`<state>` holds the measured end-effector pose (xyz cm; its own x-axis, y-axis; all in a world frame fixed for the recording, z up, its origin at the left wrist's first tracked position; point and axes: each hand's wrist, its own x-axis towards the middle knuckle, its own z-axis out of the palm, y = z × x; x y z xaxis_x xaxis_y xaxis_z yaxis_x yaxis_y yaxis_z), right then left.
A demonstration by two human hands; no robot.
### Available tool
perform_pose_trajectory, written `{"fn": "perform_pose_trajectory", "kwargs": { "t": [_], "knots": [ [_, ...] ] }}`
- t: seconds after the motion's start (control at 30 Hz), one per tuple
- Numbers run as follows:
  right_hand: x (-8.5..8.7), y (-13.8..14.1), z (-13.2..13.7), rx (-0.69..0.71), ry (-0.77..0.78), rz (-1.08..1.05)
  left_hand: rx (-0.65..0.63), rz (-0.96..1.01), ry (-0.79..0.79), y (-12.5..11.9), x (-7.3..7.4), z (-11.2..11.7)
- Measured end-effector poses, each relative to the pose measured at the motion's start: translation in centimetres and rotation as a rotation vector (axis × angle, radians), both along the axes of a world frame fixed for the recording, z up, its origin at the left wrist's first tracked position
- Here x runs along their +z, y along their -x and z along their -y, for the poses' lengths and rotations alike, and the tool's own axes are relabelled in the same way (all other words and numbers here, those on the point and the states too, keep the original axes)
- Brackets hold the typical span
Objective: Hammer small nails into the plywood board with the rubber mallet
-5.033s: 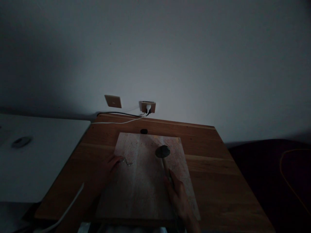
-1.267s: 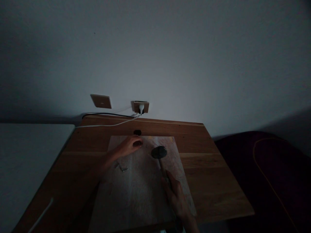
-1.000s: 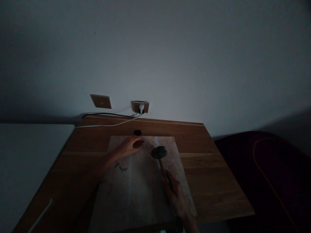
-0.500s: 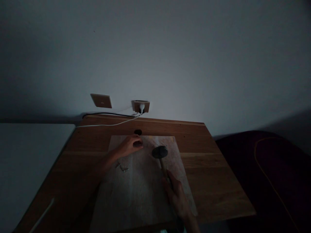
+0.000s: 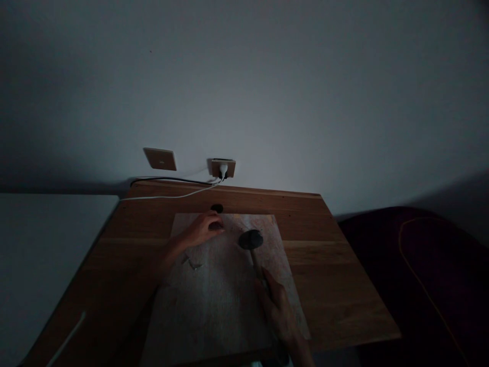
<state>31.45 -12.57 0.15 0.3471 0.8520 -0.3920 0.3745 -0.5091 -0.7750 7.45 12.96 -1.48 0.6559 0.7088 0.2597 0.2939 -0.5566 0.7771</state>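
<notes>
A pale wooden board (image 5: 217,300) lies on a brown wooden table (image 5: 336,285). My right hand (image 5: 278,306) is wrapped round the handle of a hammer, whose dark head (image 5: 250,239) rests on the board's far right part. My left hand (image 5: 202,230) reaches to the board's far edge with its fingertips pinched together; what they pinch is too small and dark to name. A few small metal nails (image 5: 192,263) lie loose on the board, just near of my left wrist.
A dark round hole (image 5: 216,208) sits in the table behind the board. A wall socket (image 5: 222,167) with a white plug feeds white and black cables (image 5: 168,194) along the table's back edge. A white surface (image 5: 42,255) adjoins on the left; a dark seat (image 5: 428,275) stands to the right.
Five seconds ago my left hand rested by the nails at the board's left edge; it has since reached to the far edge and has stayed there for the last second. The hammer has hardly moved.
</notes>
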Motion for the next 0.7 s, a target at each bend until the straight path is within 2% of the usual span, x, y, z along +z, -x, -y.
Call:
{"fn": "perform_pose_trajectory", "kwargs": {
  "t": [0.2,0.33,0.53,0.7],
  "knots": [
    [-1.2,-0.3,0.3,-0.018,-0.014,0.033,0.000,-0.045,-0.036,-0.1,0.0,0.2],
    [-0.9,-0.4,0.2,0.006,-0.038,0.028,0.030,-0.057,-0.042,-0.1,0.0,0.2],
    [1.4,1.2,-1.1,0.050,-0.176,-0.003,-0.031,-0.065,-0.026,-0.2,-0.5,0.0],
    [3.5,3.7,-3.7,0.176,-0.215,-0.084,0.023,-0.096,-0.025,-0.2,0.0,0.3]
  ]
}}
